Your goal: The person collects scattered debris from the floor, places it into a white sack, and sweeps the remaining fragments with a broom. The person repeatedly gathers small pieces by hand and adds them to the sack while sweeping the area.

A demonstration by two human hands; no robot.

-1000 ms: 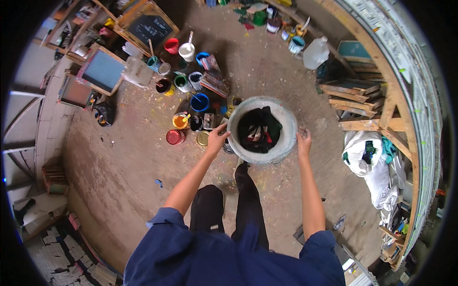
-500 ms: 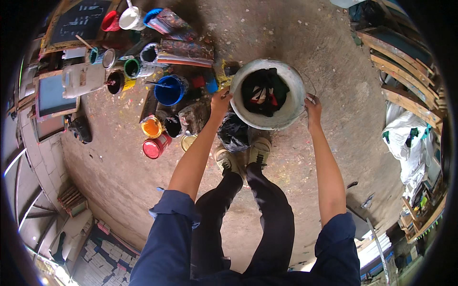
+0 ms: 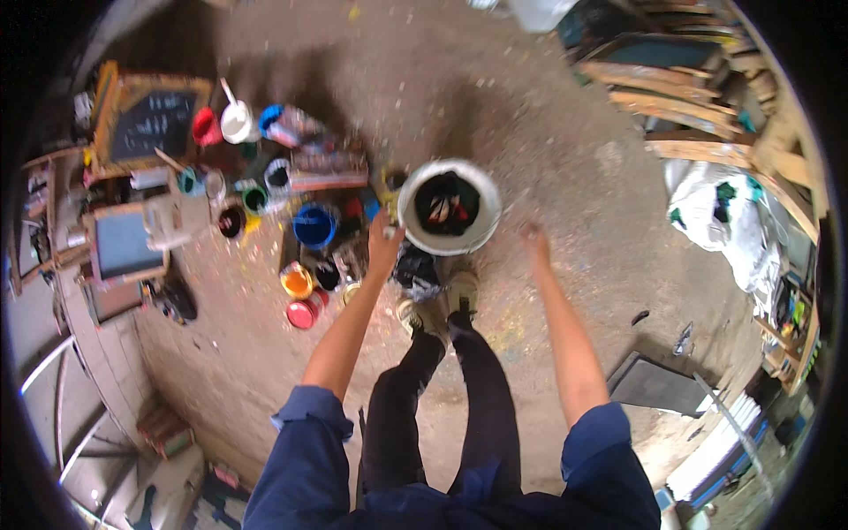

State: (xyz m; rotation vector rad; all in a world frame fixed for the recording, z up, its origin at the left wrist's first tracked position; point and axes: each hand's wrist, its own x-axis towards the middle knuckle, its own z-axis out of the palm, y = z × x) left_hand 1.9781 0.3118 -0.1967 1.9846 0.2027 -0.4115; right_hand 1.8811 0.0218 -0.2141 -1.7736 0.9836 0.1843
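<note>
A whitish bucket (image 3: 408, 228) stands on the floor in front of my shoes, with dark cloth (image 3: 459, 196) and a bit of pale and red cloth inside. My left hand (image 3: 385, 243) is by the bucket's left rim, fingers apart and not wrapped round it; whether a fingertip touches the rim I cannot tell. To the right of the bucket, my right hand (image 3: 536, 243) hangs in the air, away from it and smeared by motion. A black plastic bag (image 3: 417, 270) lies between the bucket and my shoes.
Paint pots, among them a blue bucket (image 3: 315, 226) and a red tin (image 3: 302, 314), crowd the floor at left. Framed screens (image 3: 131, 243) lean further left. Wooden frames (image 3: 662, 102) and a white sack (image 3: 707, 203) are stacked right. A dark flat panel (image 3: 658, 386) lies lower right.
The bucket has gone down and away from me and looks smaller. My right hand has let go of its rim and moved off to the right. My left hand's grip has loosened.
</note>
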